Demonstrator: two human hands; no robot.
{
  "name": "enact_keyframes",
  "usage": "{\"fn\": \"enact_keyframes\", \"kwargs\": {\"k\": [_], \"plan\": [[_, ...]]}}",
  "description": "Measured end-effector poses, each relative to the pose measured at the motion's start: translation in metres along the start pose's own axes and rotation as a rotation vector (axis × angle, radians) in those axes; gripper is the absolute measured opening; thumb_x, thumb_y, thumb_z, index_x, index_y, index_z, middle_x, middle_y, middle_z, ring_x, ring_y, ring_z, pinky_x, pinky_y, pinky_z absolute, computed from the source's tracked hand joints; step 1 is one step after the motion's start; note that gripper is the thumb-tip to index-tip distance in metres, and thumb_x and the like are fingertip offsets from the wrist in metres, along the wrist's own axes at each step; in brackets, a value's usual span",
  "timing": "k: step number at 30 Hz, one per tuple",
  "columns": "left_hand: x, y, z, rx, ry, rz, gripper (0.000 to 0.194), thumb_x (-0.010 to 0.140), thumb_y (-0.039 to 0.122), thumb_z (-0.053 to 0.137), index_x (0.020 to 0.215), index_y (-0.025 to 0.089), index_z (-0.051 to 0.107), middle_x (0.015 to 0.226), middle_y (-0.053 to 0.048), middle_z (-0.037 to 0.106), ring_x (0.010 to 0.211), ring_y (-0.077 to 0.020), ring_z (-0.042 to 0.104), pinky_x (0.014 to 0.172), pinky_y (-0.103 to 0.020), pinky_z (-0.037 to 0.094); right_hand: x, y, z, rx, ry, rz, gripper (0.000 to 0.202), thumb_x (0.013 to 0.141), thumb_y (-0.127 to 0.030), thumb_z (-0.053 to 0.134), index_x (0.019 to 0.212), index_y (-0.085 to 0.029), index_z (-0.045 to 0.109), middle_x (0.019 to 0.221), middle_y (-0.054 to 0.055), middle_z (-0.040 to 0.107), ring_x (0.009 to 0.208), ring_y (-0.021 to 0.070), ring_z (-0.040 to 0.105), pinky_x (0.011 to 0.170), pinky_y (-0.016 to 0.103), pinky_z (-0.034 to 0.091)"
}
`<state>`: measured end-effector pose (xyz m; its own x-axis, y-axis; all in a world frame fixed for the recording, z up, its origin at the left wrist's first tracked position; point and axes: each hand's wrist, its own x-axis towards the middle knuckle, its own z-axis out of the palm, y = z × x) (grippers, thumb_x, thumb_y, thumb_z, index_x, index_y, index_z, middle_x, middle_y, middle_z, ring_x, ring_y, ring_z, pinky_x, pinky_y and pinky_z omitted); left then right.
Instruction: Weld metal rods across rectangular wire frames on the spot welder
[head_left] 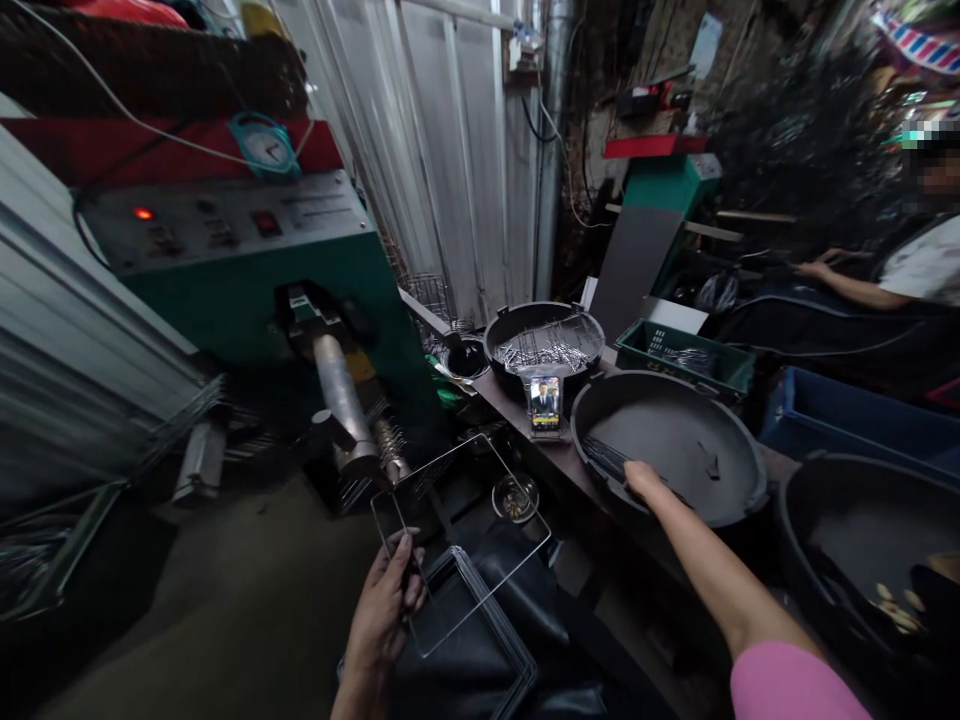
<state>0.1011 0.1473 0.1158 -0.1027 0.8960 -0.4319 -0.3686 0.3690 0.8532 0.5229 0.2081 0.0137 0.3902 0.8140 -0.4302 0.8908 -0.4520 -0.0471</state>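
Steel wire, bent into one big rectangle, is what's in play from where I'm standing. So, head view, the only one going: the left hand [386, 590] has that wire frame [459, 623] pinched by its near left side, thumb against fingers. Pretty much all of the frame sticks out ahead and to the right of that hand, tilted, with its lower part over a stack of similar frames [517, 650] on the person's lap, on a shiny black apron [541, 606]. Look through the frame and you get a small bowl [498, 490] down below.

Right arm, pink sleeve [787, 685], is stretched well away to a big dark basin [667, 430] on the bench. The right hand [637, 480] is curled at the near end of a bundle of thin dark rods [606, 458] lying along the basin's left side. Honestly can't tell if it's gripping any or just touching them.

Near that basin, a phone [545, 398] stands upright with its screen lit, and just behind it another basin [525, 318] has loose wires [544, 350] in it. Over on the left is a green machine [247, 255] with a red light [142, 214] glowing and a blue clock [264, 147] up top. Far right, somebody else's arm [855, 285] reaches in.
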Motion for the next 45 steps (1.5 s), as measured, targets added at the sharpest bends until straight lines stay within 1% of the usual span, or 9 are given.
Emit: {"fn": "enact_keyframes", "kwargs": {"k": [5, 10, 19, 24, 30, 33, 36, 41, 45], "plan": [[0.003, 0.001, 0.000, 0.015, 0.007, 0.015, 0.038, 0.053, 0.041, 0.068, 0.081, 0.018, 0.055, 0.056, 0.007, 0.049, 0.031, 0.0010, 0.029, 0.028, -0.011, 0.022, 0.001, 0.008, 0.005, 0.098, 0.064, -0.030, 0.011, 0.074, -0.015, 0.056, 0.083, -0.011, 0.060, 0.095, 0.013, 0.060, 0.093, 0.0230, 0.055, 0.076, 0.032, 0.042], [0.005, -0.001, 0.001, -0.011, 0.020, 0.035, 0.038, 0.054, 0.041, 0.067, 0.081, 0.018, 0.054, 0.055, 0.007, 0.049, 0.030, 0.0009, 0.028, 0.028, -0.012, 0.022, -0.001, 0.014, 0.009, 0.307, 0.173, -0.032, 0.006, 0.065, -0.008, 0.057, 0.068, -0.012, 0.059, 0.083, 0.013, 0.063, 0.089, 0.0245, 0.057, 0.074, 0.031, 0.040], [0.006, 0.002, 0.004, 0.003, 0.005, 0.010, 0.040, 0.054, 0.043, 0.068, 0.084, 0.020, 0.054, 0.050, 0.009, 0.044, 0.029, 0.0009, 0.027, 0.028, -0.011, 0.021, -0.004, 0.010, -0.001, 1.090, 0.489, -0.072, 0.024, 0.078, -0.028, 0.040, 0.097, -0.015, 0.047, 0.080, 0.004, 0.060, 0.074, 0.0150, 0.059, 0.067, 0.026, 0.043], [0.009, 0.001, 0.005, -0.009, -0.015, 0.006, 0.039, 0.055, 0.042, 0.067, 0.084, 0.021, 0.052, 0.051, 0.009, 0.045, 0.028, 0.0013, 0.026, 0.027, -0.011, 0.020, -0.016, -0.008, 0.000, 1.492, 0.464, -0.075, 0.021, 0.064, -0.035, 0.056, 0.074, -0.018, 0.048, 0.056, -0.003, 0.052, 0.051, 0.0116, 0.053, 0.045, 0.021, 0.041], [0.013, 0.003, -0.006, -0.042, -0.069, 0.048, 0.035, 0.059, 0.040, 0.065, 0.085, 0.020, 0.051, 0.049, 0.011, 0.039, 0.028, 0.0019, 0.022, 0.028, -0.011, 0.018, -0.039, -0.018, -0.032, 1.826, 0.353, -0.154, 0.017, 0.063, -0.031, 0.055, 0.070, -0.017, 0.047, 0.057, -0.004, 0.045, 0.042, 0.0061, 0.041, 0.030, 0.014, 0.025], [0.018, 0.007, -0.013, -0.084, -0.030, 0.071, 0.034, 0.061, 0.040, 0.063, 0.085, 0.019, 0.051, 0.051, 0.010, 0.040, 0.028, 0.0021, 0.023, 0.028, -0.011, 0.017, -0.062, -0.052, -0.037, 1.959, 0.064, -0.239, 0.017, 0.062, -0.028, 0.058, 0.072, -0.016, 0.052, 0.062, -0.002, 0.048, 0.042, 0.0047, 0.039, 0.028, 0.013, 0.023], [0.029, 0.014, -0.018, -0.138, -0.008, 0.119, 0.033, 0.061, 0.039, 0.064, 0.083, 0.019, 0.050, 0.051, 0.010, 0.039, 0.029, 0.0019, 0.024, 0.029, -0.012, 0.017, -0.092, -0.108, -0.029, 1.850, -0.205, -0.326, 0.024, 0.063, -0.031, 0.063, 0.080, -0.016, 0.057, 0.062, -0.004, 0.048, 0.038, 0.0021, 0.034, 0.027, 0.011, 0.019], [0.053, 0.036, -0.027, -0.175, -0.037, 0.201, 0.038, 0.058, 0.039, 0.066, 0.085, 0.018, 0.049, 0.048, 0.011, 0.035, 0.029, 0.0014, 0.023, 0.029, -0.012, 0.017, -0.120, -0.197, -0.021, 1.654, -0.404, -0.457, 0.035, 0.062, -0.039, 0.065, 0.087, -0.016, 0.060, 0.060, -0.004, 0.051, 0.033, -0.0004, 0.028, 0.028, 0.013, 0.018], [0.078, 0.055, -0.032, -0.186, -0.050, 0.233, 0.038, 0.057, 0.038, 0.067, 0.082, 0.018, 0.047, 0.046, 0.012, 0.034, 0.029, 0.0013, 0.024, 0.030, -0.012, 0.016, -0.109, -0.235, -0.033, 1.638, -0.402, -0.515, 0.033, 0.060, -0.038, 0.066, 0.081, -0.014, 0.062, 0.054, -0.005, 0.049, 0.030, -0.0006, 0.026, 0.028, 0.014, 0.016]]}}
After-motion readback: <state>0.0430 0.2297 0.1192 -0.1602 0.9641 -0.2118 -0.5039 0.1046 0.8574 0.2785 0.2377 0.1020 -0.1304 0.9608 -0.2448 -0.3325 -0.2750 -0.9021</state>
